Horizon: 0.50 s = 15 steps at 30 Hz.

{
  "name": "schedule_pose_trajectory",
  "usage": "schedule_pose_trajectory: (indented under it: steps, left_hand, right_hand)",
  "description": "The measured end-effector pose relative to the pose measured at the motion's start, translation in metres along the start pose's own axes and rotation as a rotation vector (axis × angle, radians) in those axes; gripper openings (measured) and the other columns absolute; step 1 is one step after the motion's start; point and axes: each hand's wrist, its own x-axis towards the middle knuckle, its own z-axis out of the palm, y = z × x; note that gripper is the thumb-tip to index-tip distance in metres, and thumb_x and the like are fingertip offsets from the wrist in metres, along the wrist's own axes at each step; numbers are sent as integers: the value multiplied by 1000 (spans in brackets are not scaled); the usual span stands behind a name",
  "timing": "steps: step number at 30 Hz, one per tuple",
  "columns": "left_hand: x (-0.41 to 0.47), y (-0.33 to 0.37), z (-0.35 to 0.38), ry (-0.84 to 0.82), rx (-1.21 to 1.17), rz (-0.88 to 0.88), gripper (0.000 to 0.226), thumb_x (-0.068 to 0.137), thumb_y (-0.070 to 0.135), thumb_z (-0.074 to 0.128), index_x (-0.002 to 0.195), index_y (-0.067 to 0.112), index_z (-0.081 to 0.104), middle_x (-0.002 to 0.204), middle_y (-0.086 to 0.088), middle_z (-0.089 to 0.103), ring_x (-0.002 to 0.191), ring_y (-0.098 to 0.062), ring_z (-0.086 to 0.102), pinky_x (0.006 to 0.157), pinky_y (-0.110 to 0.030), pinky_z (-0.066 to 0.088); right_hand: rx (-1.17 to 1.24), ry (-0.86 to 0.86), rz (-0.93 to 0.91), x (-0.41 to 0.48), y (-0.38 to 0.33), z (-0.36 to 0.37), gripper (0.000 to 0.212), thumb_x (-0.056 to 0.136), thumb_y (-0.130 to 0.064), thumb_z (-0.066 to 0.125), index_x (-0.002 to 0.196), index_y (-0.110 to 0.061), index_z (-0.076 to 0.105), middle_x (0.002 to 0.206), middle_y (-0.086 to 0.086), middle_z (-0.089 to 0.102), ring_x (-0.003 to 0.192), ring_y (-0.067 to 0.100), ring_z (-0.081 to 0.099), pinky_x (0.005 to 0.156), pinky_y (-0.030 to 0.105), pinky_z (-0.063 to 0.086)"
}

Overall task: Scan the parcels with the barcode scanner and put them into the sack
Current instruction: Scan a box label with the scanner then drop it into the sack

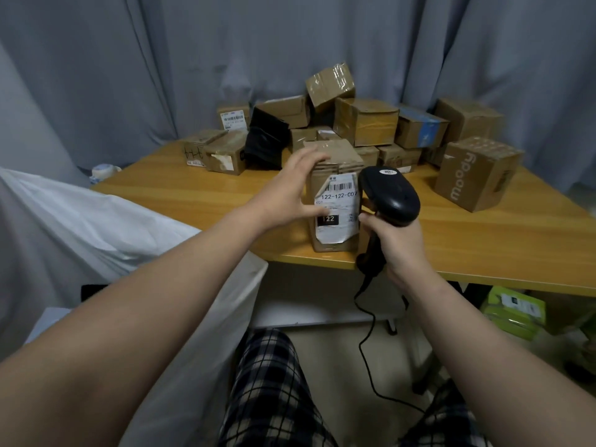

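Scanning step: parcel is steadied by left hand, fingers wide; scanner (beside label) is gripped by right hand; aiming is judged needed next.

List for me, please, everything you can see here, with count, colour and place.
table: one, yellowish wood, centre
front parcel: one, brown with a white label, upright at the table's near edge
scanner: one, black, just right of the front parcel
cable: one, black, hanging from the scanner
sack: one, white, left of the table
piled parcels: over a dozen, mostly brown, back of the table
black parcel: one, left part of the pile
moody box: one, brown, table's right side
tape roll: one, whitish, by the table's far left corner
green box: one, under the table, right
curtain: grey, behind everything
left hand: fingers spread, on the front parcel's left side
right hand: grips the scanner's handle
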Motion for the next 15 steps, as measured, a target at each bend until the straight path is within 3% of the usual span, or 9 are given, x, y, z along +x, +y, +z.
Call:
schedule_pose_trajectory:
  steps: [4,8,11,15]
  left_hand:
    - [9,0,-4,53,95,44,76,75,30,80,140,21,42,144,-1,42,129,-14,42,107,-33,41]
    - [13,-6,-6,121,-8,43,56,85,24,71,137,19,51,142,-1,49,122,-1,40,90,3,29]
    - [16,-8,-6,111,-79,24,49,88,20,67,135,18,54,142,-1,48,124,-4,42,93,5,27]
    - [23,-4,-2,96,-145,-39,44,92,14,61,135,11,53,133,-1,48,110,-7,47,90,2,34]
  right_hand:
    - [-23,29,25,7,1,-3,32,81,-3,73,112,-6,66,101,3,68,103,20,63,90,33,52]
    - [-76,16,-79,-1,4,-12,23,81,-5,74,98,-18,66,91,-7,67,91,8,63,81,23,53]
    - [-248,-23,-219,-9,11,-18,24,79,-10,78,89,-28,65,83,-10,67,81,5,63,72,20,50]
    - [-377,-10,-268,-14,23,-16,25,76,-23,81,98,-20,69,89,-5,70,92,9,66,78,24,51]
